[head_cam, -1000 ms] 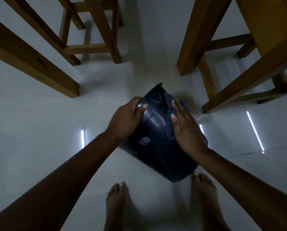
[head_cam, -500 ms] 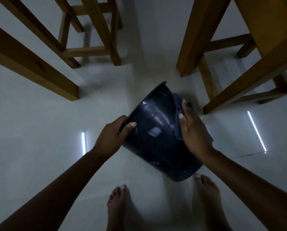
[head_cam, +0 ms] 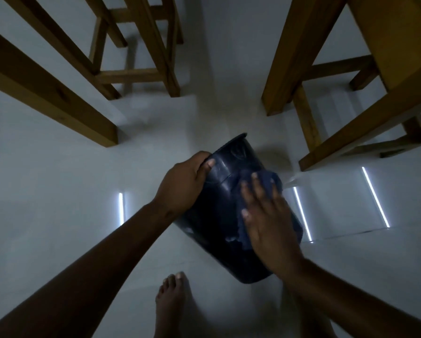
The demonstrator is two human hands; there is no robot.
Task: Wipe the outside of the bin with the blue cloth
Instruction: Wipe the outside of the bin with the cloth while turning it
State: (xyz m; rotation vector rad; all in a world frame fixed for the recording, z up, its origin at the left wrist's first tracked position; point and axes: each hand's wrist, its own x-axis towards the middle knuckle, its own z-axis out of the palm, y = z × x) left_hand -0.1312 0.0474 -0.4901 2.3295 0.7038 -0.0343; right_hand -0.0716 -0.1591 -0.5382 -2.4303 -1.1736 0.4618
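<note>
A dark blue plastic bin (head_cam: 219,211) is held tilted above the pale floor, its rim pointing away from me and its base toward my feet. My left hand (head_cam: 182,184) grips the bin's left side near the rim, thumb over the wall. My right hand (head_cam: 268,220) lies flat on the bin's upper right side and presses the blue cloth (head_cam: 265,179) against it. The cloth shows past my fingertips and along the inner edge of my palm; the rest is hidden under the hand.
Wooden chair and table legs stand at the far left (head_cam: 50,89), far middle (head_cam: 160,52) and right (head_cam: 302,54). My bare left foot (head_cam: 173,303) is on the glossy floor under the bin. Thin white light reflections streak the tiles (head_cam: 375,198).
My left hand has shifted up the bin's left side to a spot nearer the rim. My right hand with the cloth has slid across the bin's upper side, now lying flatter and further over it.
</note>
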